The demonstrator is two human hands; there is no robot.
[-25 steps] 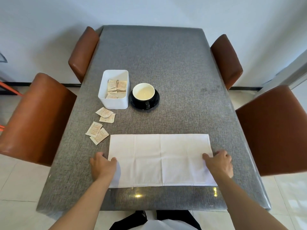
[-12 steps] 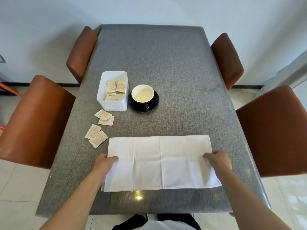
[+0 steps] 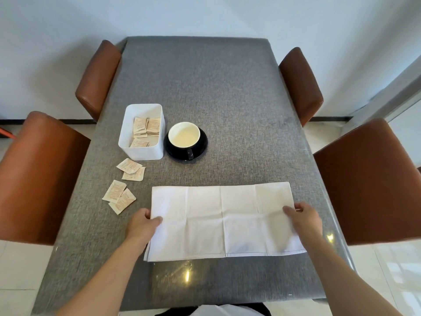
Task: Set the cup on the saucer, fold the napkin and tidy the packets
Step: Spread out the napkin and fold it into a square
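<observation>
Head view: grey table (image 3: 227,87) with the white napkin (image 3: 223,222) at 6 o'clock, spread flat as a wide rectangle with crease lines showing. Left hand (image 3: 142,225) pinches the napkin's left edge, thumb on top of the cloth; right hand (image 3: 304,221) grips the right edge, fingers curled over it. The hands are well apart, one at each end. Cup (image 3: 184,134), cream inside, sits on the black saucer (image 3: 200,145) near table centre, at 12 o'clock from the napkin's left half, handle pointing toward the person. White box (image 3: 142,133) stands just beside the saucer at its 9 o'clock, with several packets inside. Four loose packets (image 3: 124,185) lie on the table at 7 o'clock from the box, in two overlapping pairs. Brown chairs (image 3: 43,176) stand along both long sides.
</observation>
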